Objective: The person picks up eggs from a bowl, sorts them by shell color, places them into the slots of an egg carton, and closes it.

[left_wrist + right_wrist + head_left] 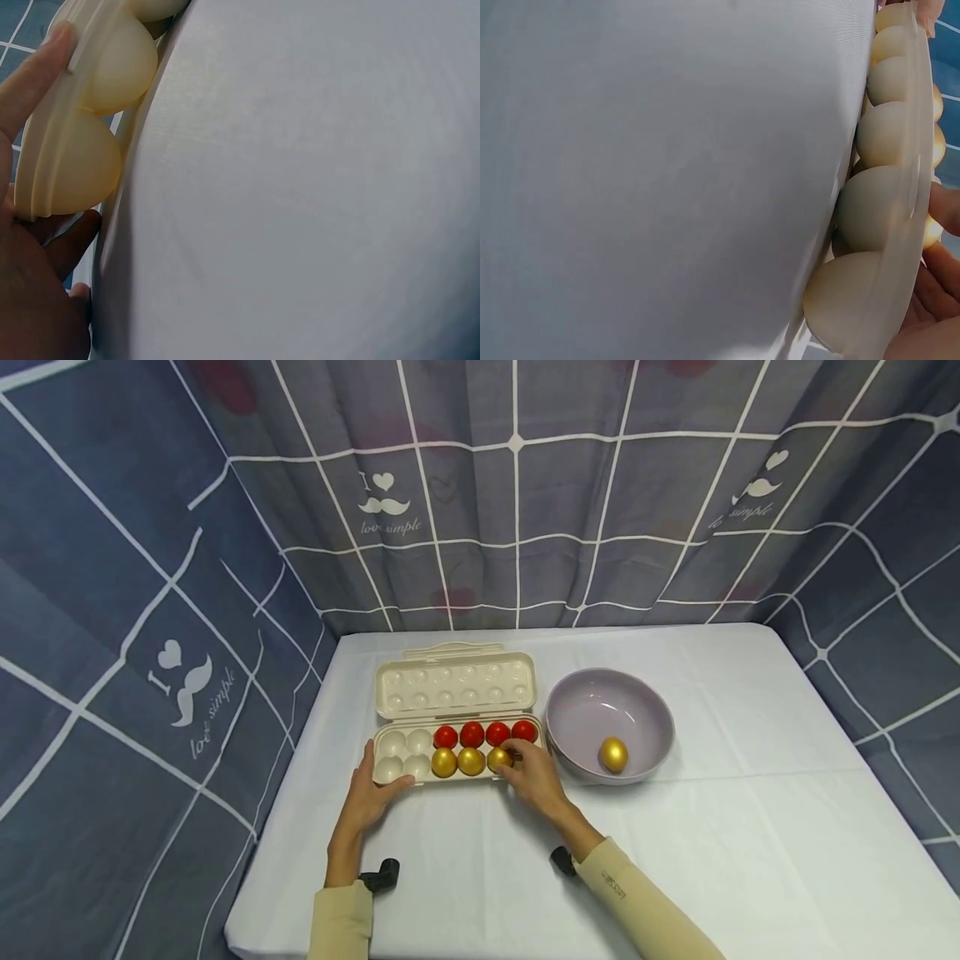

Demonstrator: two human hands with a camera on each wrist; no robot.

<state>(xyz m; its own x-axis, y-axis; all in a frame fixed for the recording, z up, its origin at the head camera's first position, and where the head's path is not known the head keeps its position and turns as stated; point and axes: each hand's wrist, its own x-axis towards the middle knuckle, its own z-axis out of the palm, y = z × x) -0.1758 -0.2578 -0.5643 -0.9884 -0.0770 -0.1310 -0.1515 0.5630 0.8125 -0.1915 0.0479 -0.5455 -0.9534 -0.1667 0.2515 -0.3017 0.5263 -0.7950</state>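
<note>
Egg tray (pixel 459 693): cream plastic, hinged lid open at 12 o'clock, twelve round cups. Four glossy red eggs (pixel 484 733) in far row, three metallic gold eggs (pixel 457 762) in near row. Fourth gold egg (pixel 613 754) in smooth lilac bowl (pixel 577 710), 3 o'clock of tray. Left hand (pixel 367 793) grips tray's near left corner, thumb on rim. Right hand (pixel 534 774) pinches rightmost gold egg in its cup. White cloth-covered table (pixel 750 827).
</note>
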